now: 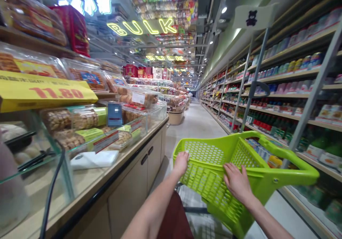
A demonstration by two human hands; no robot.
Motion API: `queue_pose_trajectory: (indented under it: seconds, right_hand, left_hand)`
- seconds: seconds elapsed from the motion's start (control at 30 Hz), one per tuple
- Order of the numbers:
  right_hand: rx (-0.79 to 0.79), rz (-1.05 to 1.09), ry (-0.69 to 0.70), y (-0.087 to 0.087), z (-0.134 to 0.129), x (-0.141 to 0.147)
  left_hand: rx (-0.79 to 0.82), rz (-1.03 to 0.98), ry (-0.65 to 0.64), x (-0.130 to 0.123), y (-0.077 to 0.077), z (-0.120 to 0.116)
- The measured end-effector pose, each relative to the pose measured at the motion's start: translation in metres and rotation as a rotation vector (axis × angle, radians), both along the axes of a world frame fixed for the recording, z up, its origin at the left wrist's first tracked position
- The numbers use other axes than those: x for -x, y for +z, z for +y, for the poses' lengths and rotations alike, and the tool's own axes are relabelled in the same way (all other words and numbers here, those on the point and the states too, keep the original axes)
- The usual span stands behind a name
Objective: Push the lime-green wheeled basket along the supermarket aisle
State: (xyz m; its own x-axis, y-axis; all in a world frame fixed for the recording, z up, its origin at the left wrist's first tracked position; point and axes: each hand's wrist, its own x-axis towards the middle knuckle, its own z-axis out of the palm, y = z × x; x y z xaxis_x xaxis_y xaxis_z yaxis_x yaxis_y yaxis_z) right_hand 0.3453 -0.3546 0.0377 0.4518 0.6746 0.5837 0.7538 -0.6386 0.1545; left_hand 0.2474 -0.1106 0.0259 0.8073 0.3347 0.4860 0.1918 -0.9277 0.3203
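Note:
A bright green plastic shopping cart (256, 182) stands sideways in front of me, its handle off to the right. My left hand (181, 162) is closed round the basket's rim near its left corner. Farther right along the same near rim, my right hand (237, 182) is hooked over the edge with its thumb raised; the rim hides its fingertips in part. Through the mesh, the part of the basket that shows holds no goods. A grey pole rises behind the cart and carries a white sign (252, 17) with a bear on it.
On my left runs a counter (133, 182) with glass panels, packed baked goods, a yellow price sign (45, 92) and a white board (94, 159). Long shelves (288, 116) of cans and bottles line the right. A pale aisle floor (191, 116) stretches ahead between them.

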Motion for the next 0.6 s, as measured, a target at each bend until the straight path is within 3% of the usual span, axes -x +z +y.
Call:
queue_pose_trajectory:
  seconds: [0.07, 0.2, 0.27, 0.33, 0.4, 0.53, 0.6]
  right_hand:
    - [0.003, -0.008, -0.012, -0.001, 0.004, 0.002]
    - [0.035, -0.004, 0.003, 0.004, 0.002, 0.008]
    - [0.057, 0.019, 0.016, 0.008, -0.003, 0.011]
    - [0.072, 0.051, 0.021, 0.011, -0.008, 0.013]
    - [0.074, 0.077, 0.022, 0.013, -0.013, 0.014]
    - [0.045, 0.114, 0.004, 0.013, -0.014, 0.018]
    - [0.026, 0.128, -0.013, 0.013, -0.011, 0.020]
  left_hand:
    - [-0.011, -0.005, -0.036, -0.010, -0.001, -0.016]
    - [-0.086, -0.089, -0.266, -0.035, -0.003, -0.069]
    - [-0.108, -0.123, -0.329, -0.039, -0.003, -0.083]
    - [-0.102, -0.123, -0.353, -0.035, -0.004, -0.078]
    - [-0.088, -0.132, -0.343, -0.028, -0.006, -0.056]
    - [-0.042, -0.120, -0.125, -0.015, -0.012, -0.005]
    - [-0.007, -0.115, -0.043, -0.015, -0.013, 0.002]
